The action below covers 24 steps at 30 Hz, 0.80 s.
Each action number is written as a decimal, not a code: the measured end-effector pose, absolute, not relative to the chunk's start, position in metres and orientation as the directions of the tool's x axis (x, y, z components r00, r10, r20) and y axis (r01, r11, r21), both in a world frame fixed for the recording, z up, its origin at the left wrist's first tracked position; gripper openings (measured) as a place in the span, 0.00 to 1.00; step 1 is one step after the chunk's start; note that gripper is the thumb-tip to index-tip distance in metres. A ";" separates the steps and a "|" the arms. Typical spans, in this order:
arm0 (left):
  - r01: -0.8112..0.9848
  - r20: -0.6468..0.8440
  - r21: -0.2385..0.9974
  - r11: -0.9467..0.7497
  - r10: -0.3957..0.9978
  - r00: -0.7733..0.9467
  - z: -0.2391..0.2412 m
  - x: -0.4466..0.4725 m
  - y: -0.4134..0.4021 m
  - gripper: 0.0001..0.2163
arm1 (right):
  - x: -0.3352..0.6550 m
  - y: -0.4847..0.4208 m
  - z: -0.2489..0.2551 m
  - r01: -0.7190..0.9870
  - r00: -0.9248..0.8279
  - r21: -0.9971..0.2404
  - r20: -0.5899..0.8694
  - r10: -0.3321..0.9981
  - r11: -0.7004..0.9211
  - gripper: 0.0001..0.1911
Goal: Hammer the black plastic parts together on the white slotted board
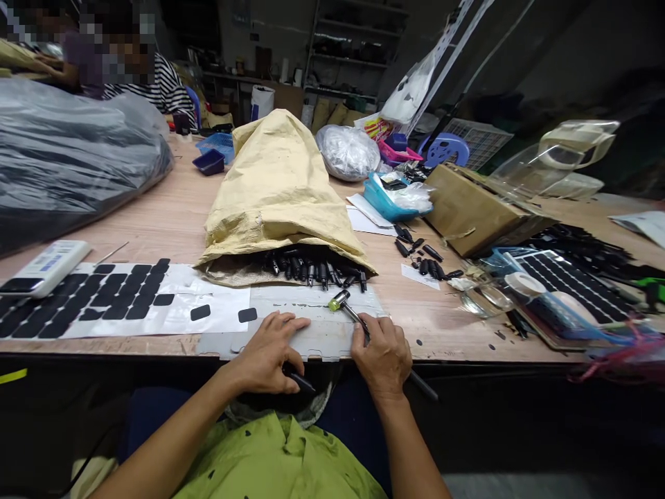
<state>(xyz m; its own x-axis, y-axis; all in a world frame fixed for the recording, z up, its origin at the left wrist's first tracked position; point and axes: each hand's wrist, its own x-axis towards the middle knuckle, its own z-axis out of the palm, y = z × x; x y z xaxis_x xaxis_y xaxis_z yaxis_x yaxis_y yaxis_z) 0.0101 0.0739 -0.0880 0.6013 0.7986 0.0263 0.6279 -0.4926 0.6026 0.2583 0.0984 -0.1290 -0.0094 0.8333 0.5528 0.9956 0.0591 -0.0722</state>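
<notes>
My left hand [271, 353] is at the table's front edge, its thumb and index finger around a slim black tapered piece [301, 380]; the other fingers reach forward over a grey board [306, 326]. My right hand [383, 352] is wrapped around a small hammer [357, 316]. Its head, with a yellow-green face, lies over the board, and the dark handle end sticks out below the hand. Beyond the board a tan sack [280, 187] lies with its mouth toward me, several black pieces [312, 270] spilling from it. Below the hands, a bag's rim [312, 416] shows at my lap.
On the left are white sheets with black stickers [140, 291], a white box-shaped device [49, 267] and a large grey plastic bag [77, 159]. To the right are loose black pieces [429, 267], a cardboard box [472, 208] and a teal basin [387, 201]. A person in stripes [169, 86] sits across.
</notes>
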 end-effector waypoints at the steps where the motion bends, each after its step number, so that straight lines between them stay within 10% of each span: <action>1: 0.641 0.022 0.585 -0.498 0.799 0.601 -0.089 0.011 0.072 0.10 | 0.258 0.098 -0.129 0.996 -0.012 -0.066 0.555 0.831 0.058 0.11; 15: 0.610 0.020 0.654 -0.448 0.816 0.578 -0.085 0.010 0.077 0.06 | 0.257 0.098 -0.128 0.997 -0.017 -0.050 0.564 0.826 0.054 0.11; 24: 0.832 0.179 0.540 -0.125 0.983 0.031 -0.060 0.019 0.194 0.15 | 0.257 0.100 -0.129 0.997 -0.010 -0.062 0.572 0.820 0.056 0.10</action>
